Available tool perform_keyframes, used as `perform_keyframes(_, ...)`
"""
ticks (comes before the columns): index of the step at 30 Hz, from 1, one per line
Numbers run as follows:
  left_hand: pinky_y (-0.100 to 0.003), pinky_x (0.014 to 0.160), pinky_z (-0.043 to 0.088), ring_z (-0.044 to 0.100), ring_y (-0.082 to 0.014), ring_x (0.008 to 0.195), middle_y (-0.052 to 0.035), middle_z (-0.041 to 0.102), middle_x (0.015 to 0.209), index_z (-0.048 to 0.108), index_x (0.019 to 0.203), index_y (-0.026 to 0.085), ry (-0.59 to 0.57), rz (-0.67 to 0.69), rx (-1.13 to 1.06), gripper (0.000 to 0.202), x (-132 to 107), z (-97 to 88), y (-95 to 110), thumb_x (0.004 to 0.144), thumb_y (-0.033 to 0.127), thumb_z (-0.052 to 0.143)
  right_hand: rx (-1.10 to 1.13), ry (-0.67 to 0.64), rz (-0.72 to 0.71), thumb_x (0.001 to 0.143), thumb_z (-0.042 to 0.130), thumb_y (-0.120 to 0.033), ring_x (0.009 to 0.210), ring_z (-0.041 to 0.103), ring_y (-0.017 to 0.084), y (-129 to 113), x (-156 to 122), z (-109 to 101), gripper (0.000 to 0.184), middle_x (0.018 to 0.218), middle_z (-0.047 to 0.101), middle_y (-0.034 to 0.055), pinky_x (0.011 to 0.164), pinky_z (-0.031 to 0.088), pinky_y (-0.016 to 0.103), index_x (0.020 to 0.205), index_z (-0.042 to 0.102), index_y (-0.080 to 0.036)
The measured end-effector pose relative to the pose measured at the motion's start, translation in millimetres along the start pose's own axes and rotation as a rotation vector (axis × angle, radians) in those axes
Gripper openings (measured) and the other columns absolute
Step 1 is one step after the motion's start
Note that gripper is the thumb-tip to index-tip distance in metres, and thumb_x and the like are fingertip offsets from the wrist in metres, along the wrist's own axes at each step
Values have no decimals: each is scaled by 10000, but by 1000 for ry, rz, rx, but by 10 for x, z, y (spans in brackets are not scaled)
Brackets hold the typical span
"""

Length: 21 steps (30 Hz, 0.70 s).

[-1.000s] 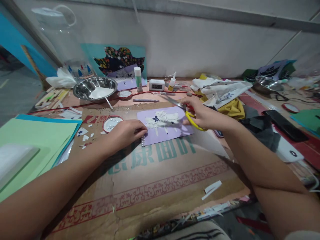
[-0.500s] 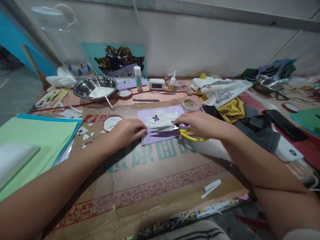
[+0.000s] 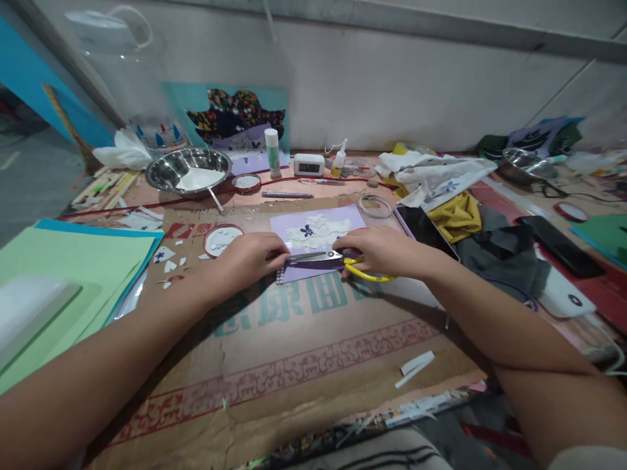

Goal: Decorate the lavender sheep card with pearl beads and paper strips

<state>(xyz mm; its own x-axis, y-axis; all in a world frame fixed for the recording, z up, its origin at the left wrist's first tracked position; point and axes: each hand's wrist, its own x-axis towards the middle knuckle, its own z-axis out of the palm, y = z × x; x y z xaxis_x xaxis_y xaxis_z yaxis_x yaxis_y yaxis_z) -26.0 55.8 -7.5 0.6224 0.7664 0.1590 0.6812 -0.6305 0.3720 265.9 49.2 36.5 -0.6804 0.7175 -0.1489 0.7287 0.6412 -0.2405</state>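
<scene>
My right hand [image 3: 379, 253] is wrapped round the yellow handles of a pair of scissors [image 3: 318, 257]. The blades point left, nearly closed, and their tips reach my left fingertips. With its fingers pinched together, my left hand [image 3: 257, 256] holds a short strip of pearl beads [image 3: 279, 275] that hangs below the fingertips. Under the blades lies a purple card [image 3: 289, 225] bearing a white cloth piece [image 3: 313, 232] with a dark blue flower and rows of small white beads. Part of the card is hidden by both hands.
Cardboard [image 3: 313, 365] covers the tabletop. A red-rimmed lid with beads [image 3: 220, 239] sits behind my left wrist; green paper sheets [image 3: 93, 261] are at left. Behind stand a steel bowl [image 3: 161, 171], glue stick [image 3: 272, 153], clock [image 3: 309, 165] and glue bottle [image 3: 339, 160]. A phone [image 3: 424, 228] lies right.
The scissors have moved left with my right hand, and their blades have come closer together, tips now at my left fingertips. My left hand has stayed almost in place.
</scene>
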Motion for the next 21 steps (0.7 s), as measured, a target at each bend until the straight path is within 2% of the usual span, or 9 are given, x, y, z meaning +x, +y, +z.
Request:
perform_keyframes(3,-280,674,436,672,-197,774,-40,754,889,738,902,203,19,34,21,183,2,32,-26,907,276,569,0,7,12,825,705,-276,819,640,190,14,9,29,257,982,738,39,602,316,257,1081,693,-262)
perform_keyframes(10,-285,658,429,667,-203,760,-55,748,872,743,901,185,6,69,77,185,14,51,-18,909,251,570,0,-11,10,821,723,-295,816,649,191,22,33,46,232,968,749,32,597,305,249,1050,698,-266)
perform_keyframes(16,-273,680,443,664,-189,763,-45,743,859,735,871,193,7,45,24,187,14,14,6,904,258,563,19,-87,41,818,707,-326,722,628,169,81,-57,-131,212,879,747,14,575,314,242,1021,711,-264)
perform_keyframes(19,-280,696,452,667,-191,778,-41,744,872,730,873,193,11,26,-21,204,10,-11,22,910,282,549,-3,-21,118,819,692,-446,712,624,184,279,-139,-244,342,916,740,28,584,348,252,1112,702,-270)
perform_keyframes(21,-291,707,456,669,-197,795,-43,744,893,724,885,192,11,7,-46,214,3,-26,42,912,292,536,-29,118,193,838,655,-472,793,638,221,464,-153,-268,430,1026,732,69,641,405,276,1206,672,-250)
